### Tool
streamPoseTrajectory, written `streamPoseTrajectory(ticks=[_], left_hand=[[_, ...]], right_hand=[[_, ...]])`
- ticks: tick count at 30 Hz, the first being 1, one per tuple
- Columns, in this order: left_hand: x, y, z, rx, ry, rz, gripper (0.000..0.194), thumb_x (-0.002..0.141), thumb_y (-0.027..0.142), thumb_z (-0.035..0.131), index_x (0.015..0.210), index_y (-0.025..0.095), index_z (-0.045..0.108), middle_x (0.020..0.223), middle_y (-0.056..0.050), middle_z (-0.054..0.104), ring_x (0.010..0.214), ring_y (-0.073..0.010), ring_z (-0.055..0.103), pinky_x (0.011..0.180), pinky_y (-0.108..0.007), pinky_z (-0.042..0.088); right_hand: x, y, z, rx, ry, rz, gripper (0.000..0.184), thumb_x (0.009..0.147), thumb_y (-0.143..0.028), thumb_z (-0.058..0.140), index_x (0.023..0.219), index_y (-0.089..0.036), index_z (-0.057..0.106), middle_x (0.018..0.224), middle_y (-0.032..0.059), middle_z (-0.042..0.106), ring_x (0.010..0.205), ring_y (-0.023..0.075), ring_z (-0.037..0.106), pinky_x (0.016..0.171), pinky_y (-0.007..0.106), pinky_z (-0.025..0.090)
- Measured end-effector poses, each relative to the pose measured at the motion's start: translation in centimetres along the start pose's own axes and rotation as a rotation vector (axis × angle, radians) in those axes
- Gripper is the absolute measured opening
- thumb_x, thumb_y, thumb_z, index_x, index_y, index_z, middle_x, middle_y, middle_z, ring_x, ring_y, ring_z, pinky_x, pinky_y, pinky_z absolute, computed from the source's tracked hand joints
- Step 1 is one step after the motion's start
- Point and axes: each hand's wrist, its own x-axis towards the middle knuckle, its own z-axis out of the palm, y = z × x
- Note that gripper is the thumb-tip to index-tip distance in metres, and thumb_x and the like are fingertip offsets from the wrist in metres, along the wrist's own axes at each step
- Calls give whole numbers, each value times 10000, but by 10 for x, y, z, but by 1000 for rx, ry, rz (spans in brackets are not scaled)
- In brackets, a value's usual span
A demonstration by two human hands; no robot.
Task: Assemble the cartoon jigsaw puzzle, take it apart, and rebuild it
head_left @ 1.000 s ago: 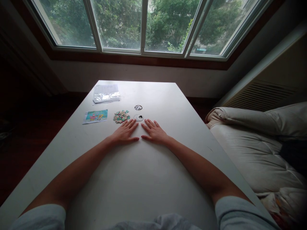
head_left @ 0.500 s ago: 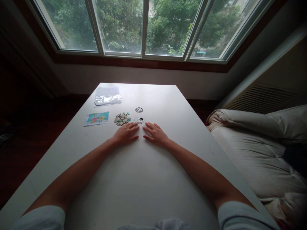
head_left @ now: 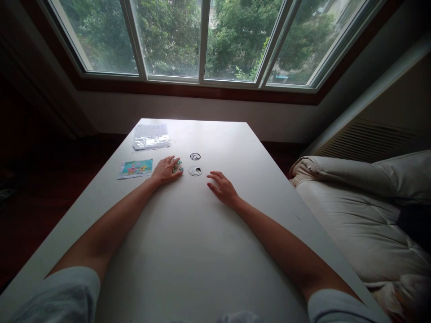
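Note:
A heap of small jigsaw puzzle pieces (head_left: 178, 167) lies on the white table, mostly covered by my left hand (head_left: 165, 170). That hand's fingers are spread over the heap. My right hand (head_left: 222, 187) is apart from it, fingers stretched and loosely spread, with nothing in them. Between the hands lies a round disc (head_left: 194, 171) with a dark spot, and just beyond it a second round disc (head_left: 195, 156) with a black-and-white pattern. To the left of my left hand is a colourful picture sheet (head_left: 136, 168) with cartoon figures on a blue-green ground.
A clear plastic sleeve with papers (head_left: 151, 136) rests at the far left of the white table (head_left: 202, 251). Past the table's far edge stand a wall and a window (head_left: 202, 40). A pale padded sofa (head_left: 350, 215) is at the right.
My left hand has moved left, from in front of the discs onto the heap of puzzle pieces. My right hand has shifted slightly to the right, away from the discs.

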Motion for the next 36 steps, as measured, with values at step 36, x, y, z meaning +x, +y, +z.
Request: streamPoseTrajectory(ticks=[36], left_hand=[[-55, 105, -1, -170, -173, 533, 715, 993, 616, 442, 1608, 271, 321, 1694, -96, 223, 1554, -323, 218, 1272, -518, 199]], right_hand=[[5, 9, -1, 134, 90, 70, 335, 991, -430, 531, 1240, -250, 664, 1342, 109, 604, 1212, 245, 602, 993, 415, 542]])
